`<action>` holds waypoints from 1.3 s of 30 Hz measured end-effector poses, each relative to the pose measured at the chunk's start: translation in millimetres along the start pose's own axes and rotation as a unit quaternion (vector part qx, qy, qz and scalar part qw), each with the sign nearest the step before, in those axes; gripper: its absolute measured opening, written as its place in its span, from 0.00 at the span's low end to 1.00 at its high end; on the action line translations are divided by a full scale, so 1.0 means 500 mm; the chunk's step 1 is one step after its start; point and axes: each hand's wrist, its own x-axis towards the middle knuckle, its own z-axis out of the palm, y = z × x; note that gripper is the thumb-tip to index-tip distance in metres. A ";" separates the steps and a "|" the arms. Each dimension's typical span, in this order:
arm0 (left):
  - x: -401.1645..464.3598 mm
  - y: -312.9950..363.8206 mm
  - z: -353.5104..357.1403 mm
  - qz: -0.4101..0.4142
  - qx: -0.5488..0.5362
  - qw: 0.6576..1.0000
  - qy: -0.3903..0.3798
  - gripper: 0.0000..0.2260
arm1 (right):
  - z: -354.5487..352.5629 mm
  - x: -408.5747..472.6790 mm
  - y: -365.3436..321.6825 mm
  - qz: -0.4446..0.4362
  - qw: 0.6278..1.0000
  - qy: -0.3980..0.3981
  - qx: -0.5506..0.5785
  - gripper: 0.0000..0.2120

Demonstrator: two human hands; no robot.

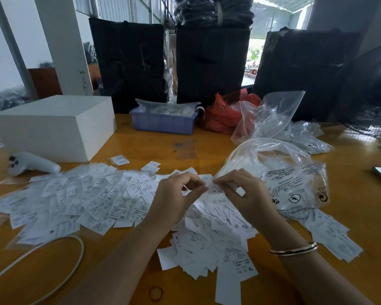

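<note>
While both hands meet over the near middle of the orange wooden table, the left hand and right hand each pinch, thumb against curled forefinger, one small white printed paper label, just above the heap of similar white labels.

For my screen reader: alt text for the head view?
Left hand and right hand pinch a small label over a heap of size labels on an orange table; a clear plastic bag lies right, a white box left.
</note>
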 end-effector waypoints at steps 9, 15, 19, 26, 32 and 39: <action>-0.003 -0.004 0.002 -0.017 -0.020 0.999 -0.039 0.04 | 0.023 -0.004 -0.006 0.005 1.000 -0.012 0.017 0.13; -0.005 -0.002 0.002 -0.045 -0.055 0.996 -0.052 0.12 | 0.013 -0.004 0.002 0.084 0.991 0.049 0.090 0.17; -0.001 -0.005 -0.004 -0.057 -0.076 0.995 -0.029 0.11 | -0.001 0.001 0.004 0.113 0.973 0.123 0.159 0.17; -0.001 -0.001 -0.004 -0.060 -0.065 0.995 -0.036 0.12 | 0.004 -0.002 -0.001 0.076 0.984 0.092 0.135 0.19; -0.002 0.002 -0.004 -0.048 -0.058 0.997 -0.033 0.13 | 0.005 -0.005 -0.005 0.035 0.997 0.042 0.060 0.20; -0.002 0.002 -0.006 -0.065 -0.067 0.995 -0.035 0.12 | -0.005 0.001 0.002 0.064 0.982 0.103 0.147 0.20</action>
